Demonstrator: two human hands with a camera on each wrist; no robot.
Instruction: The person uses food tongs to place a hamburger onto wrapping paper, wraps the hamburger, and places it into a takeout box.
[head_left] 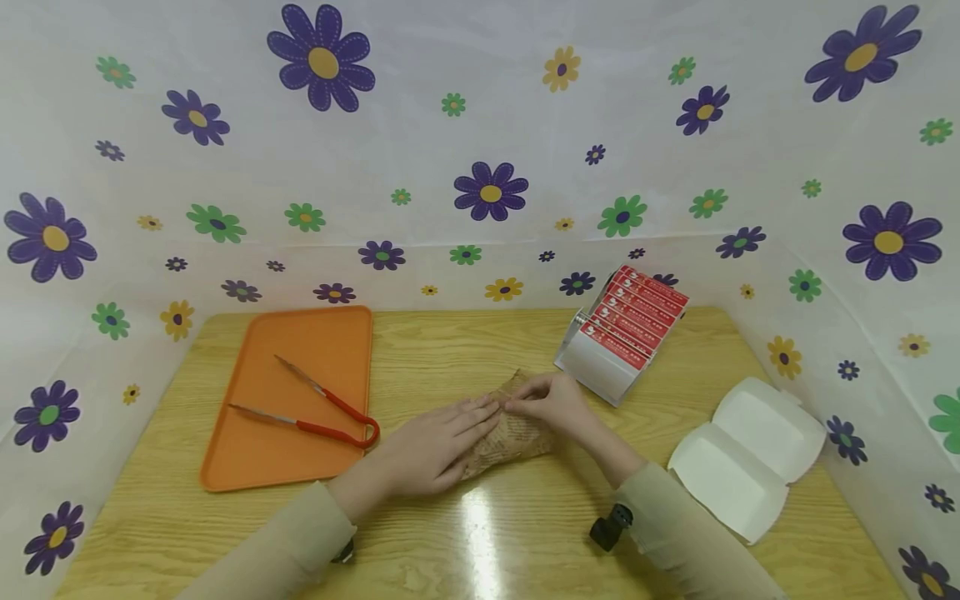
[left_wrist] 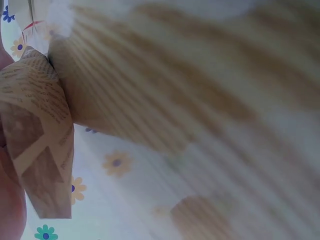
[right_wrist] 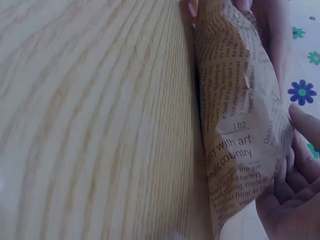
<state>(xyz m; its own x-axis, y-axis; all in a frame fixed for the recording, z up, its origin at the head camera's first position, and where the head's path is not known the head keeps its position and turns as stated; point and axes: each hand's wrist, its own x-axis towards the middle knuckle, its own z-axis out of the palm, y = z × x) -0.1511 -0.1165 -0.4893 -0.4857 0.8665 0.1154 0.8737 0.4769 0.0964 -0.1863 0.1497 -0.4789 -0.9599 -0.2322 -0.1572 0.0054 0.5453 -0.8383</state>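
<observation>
On the bench, the left hand (head_left: 431,450) presses flat on the paper-wrapped bundle (head_left: 517,433); the right hand (head_left: 551,404) pinches its far fold.

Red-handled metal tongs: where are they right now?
In the head view, the red-handled metal tongs lie on the orange plastic tray at table left, just left of the left hand, untouched.

Two hands are seen, the left (head_left: 431,446) and the right (head_left: 551,402). One brown printed paper wrap (head_left: 510,429) is counted mid-desk. One orange tray (head_left: 255,454) and one pair of red-handled tongs (head_left: 322,412) (lying on the tray) are counted, plus one white clamshell box (head_left: 746,454) and one sticker dispenser (head_left: 622,333).
</observation>
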